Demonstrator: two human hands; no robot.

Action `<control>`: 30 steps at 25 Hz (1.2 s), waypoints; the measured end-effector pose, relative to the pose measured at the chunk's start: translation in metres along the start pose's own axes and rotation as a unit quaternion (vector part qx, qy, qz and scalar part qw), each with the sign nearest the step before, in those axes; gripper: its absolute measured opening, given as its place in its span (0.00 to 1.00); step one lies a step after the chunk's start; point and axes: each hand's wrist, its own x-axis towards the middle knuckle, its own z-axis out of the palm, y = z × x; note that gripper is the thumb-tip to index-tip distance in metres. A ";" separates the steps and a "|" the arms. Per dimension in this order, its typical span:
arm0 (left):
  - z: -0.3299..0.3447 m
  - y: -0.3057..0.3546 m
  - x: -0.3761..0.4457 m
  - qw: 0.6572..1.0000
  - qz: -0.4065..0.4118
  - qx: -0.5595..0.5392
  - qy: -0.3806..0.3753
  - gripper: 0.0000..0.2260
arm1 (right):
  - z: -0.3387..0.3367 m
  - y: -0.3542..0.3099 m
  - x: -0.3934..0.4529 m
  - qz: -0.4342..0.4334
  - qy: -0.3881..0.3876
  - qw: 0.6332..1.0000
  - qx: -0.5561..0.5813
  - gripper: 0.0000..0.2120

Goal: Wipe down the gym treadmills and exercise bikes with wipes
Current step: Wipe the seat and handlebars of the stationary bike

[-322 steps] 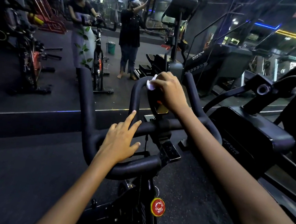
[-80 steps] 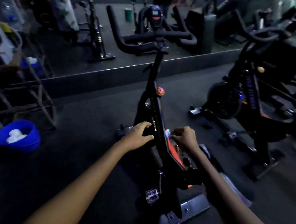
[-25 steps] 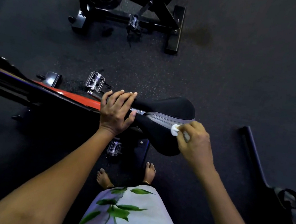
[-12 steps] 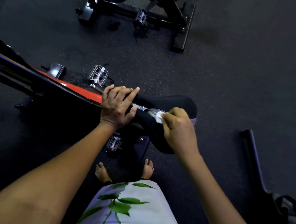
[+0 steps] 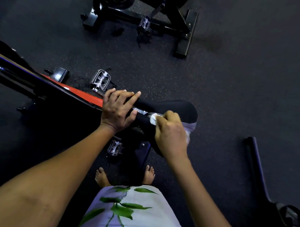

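Nearest: leaf-print garment (image 5: 131, 217), bare feet on dark floor (image 5: 244, 87). Right hand (image 5: 171, 133) has fingers curled, pinching a white wipe (image 5: 153, 118) against the middle of the black bike saddle (image 5: 176, 109). Left hand (image 5: 118, 109) grips the saddle's narrow front end, fingers wrapped over it. Red-and-black bike frame (image 5: 68, 91) runs left, silver pedal (image 5: 101, 79) just beyond. Second bike's base (image 5: 144, 20) farther back.
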 end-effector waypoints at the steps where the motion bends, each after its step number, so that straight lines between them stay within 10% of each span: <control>1: 0.000 0.000 0.000 1.000 0.000 0.005 -0.003 0.23 | 0.007 -0.009 0.009 -0.016 -0.003 1.000 0.003 0.06; 14: -0.008 0.007 0.004 0.999 -0.028 0.010 -0.030 0.19 | -0.009 0.034 -0.037 0.075 0.103 0.988 0.083 0.05; 20: -0.015 0.046 0.020 0.978 -0.192 0.004 -0.088 0.17 | -0.019 0.049 -0.014 0.108 0.108 0.985 0.085 0.04; 24: -0.006 0.064 0.031 0.983 0.051 -0.051 -0.170 0.24 | -0.013 0.038 -0.009 -0.002 0.093 0.995 0.031 0.04; 30: -0.006 0.063 0.028 0.991 0.030 -0.049 -0.120 0.21 | -0.018 0.059 0.024 0.098 0.095 0.991 0.000 0.03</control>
